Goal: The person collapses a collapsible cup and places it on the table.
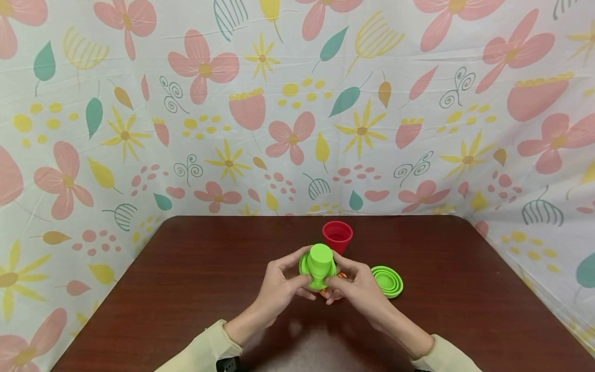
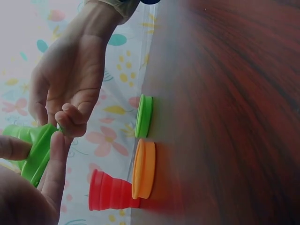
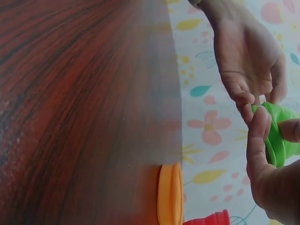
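A light green collapsible cup (image 1: 321,261) is held up over the table between both hands, its narrow round end towards the head camera. From the left, my left hand (image 1: 279,281) grips its wide rim, thumb pressing the stepped wall. The right hand (image 1: 360,284) grips the opposite side in the same way, thumb on the wall. In the left wrist view the cup (image 2: 40,152) shows its broad rim and partly pushed-out body. Below the hands, a flattened orange cup (image 2: 144,168) lies on the table, mostly hidden by the fingers in the head view.
Behind the hands stands an extended red cup (image 1: 338,235), mouth upwards. To the right lies a second green cup (image 1: 387,281), folded flat into rings. The dark wooden table (image 1: 209,268) ends at a flower-patterned cloth (image 1: 293,139) at the back.
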`<state>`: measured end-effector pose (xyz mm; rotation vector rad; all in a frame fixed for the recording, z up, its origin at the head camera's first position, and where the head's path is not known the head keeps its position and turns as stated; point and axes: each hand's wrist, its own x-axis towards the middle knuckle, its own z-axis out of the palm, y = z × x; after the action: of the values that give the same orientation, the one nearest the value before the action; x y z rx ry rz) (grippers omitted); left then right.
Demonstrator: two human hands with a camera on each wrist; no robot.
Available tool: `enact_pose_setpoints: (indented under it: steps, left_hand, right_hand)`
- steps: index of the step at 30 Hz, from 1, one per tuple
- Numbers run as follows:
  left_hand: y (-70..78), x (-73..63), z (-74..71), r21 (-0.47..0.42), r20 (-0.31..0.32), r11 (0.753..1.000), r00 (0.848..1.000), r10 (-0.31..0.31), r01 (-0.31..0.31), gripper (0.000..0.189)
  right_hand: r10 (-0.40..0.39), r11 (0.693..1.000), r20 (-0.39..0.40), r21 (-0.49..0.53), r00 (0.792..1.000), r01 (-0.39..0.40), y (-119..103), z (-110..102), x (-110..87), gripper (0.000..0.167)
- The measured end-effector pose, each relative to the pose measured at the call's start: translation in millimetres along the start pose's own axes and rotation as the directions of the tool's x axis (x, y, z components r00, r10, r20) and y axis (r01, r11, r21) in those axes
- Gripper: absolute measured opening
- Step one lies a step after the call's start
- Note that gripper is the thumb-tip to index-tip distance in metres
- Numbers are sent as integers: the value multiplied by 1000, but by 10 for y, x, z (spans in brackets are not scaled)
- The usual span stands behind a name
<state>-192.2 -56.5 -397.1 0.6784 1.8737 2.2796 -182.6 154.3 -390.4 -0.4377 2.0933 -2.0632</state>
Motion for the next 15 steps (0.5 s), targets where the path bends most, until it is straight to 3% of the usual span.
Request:
enact_pose_setpoints:
  steps: [15]
  left_hand:
    - [-34,18,38,44,-68,999,998,-9,12,64]
  right_hand:
    - [-20,1000,-18,-15,1000,20,8,26,-10,69]
